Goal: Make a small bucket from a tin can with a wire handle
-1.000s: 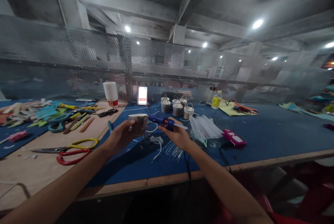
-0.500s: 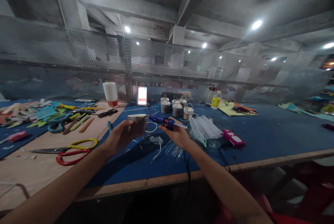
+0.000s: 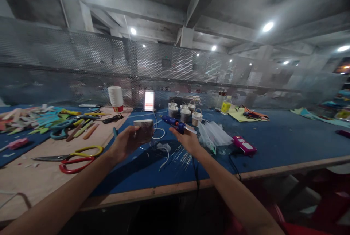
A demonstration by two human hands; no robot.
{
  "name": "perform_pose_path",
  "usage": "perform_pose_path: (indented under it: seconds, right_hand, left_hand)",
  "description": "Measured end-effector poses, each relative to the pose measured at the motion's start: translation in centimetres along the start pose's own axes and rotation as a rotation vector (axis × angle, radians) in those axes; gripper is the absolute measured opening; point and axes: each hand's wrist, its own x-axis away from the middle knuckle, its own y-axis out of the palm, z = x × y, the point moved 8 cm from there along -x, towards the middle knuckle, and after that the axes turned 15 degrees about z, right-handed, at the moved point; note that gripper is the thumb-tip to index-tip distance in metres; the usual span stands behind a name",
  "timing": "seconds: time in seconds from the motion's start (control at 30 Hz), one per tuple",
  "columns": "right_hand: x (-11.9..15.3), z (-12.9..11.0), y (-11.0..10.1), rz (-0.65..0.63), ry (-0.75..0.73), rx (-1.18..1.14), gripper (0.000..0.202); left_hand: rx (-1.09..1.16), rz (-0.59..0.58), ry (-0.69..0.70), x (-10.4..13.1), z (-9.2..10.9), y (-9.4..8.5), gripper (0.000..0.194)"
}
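A small grey-brown cup with a pale rim point(image 3: 144, 131) is gripped at its left side by my left hand point(image 3: 126, 141). My right hand point(image 3: 188, 141) is wrapped round a blue glue gun point(image 3: 174, 123), whose nozzle points up and left, apart from the cup. A clear glue stick juts from the gun's back end. Beyond the gun stand several small buckets with wire handles point(image 3: 185, 114). Loose white cord point(image 3: 164, 162) and a bundle of thin wires point(image 3: 184, 156) lie below, between my hands.
Red and yellow scissors point(image 3: 79, 159) lie at the left, near coloured strips point(image 3: 49, 118). Stacked paper cups point(image 3: 116, 98) stand by the mesh screen point(image 3: 164, 67). To the right are a plastic bag point(image 3: 216, 133), a magenta device point(image 3: 244, 145) and a yellow-labelled bottle point(image 3: 226, 106).
The glue gun in my right hand has moved away from the cup, to the right, and its nozzle has tipped upward. My left hand and the cup have barely moved.
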Motion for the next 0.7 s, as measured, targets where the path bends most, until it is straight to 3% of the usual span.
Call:
perform_pose_path:
  seconds: [0.13, 0.3, 0.5, 0.7]
  right_hand:
    - [-0.2, 0.3, -0.8, -0.029, -0.081, 0.483, 0.029]
    - [0.1, 3.4, 0.0, -0.168, -0.060, 0.990, 0.028]
    - [0.4, 6.2, 0.2, -0.238, 0.025, 1.092, 0.035]
    - [0.8, 6.9, 0.2, -0.301, 0.062, 1.080, 0.042]
  left_hand:
    - [0.006, 0.083, -0.001, -0.1, 0.1, -0.4, 0.031]
    - [0.008, 0.065, -0.005, -0.5, -0.3, -0.7, 0.033]
    - [-0.020, 0.074, 0.005, -0.5, -0.3, -0.8, 0.033]
    - [-0.047, 0.109, 0.013, -0.1, -0.2, -0.5, 0.031]
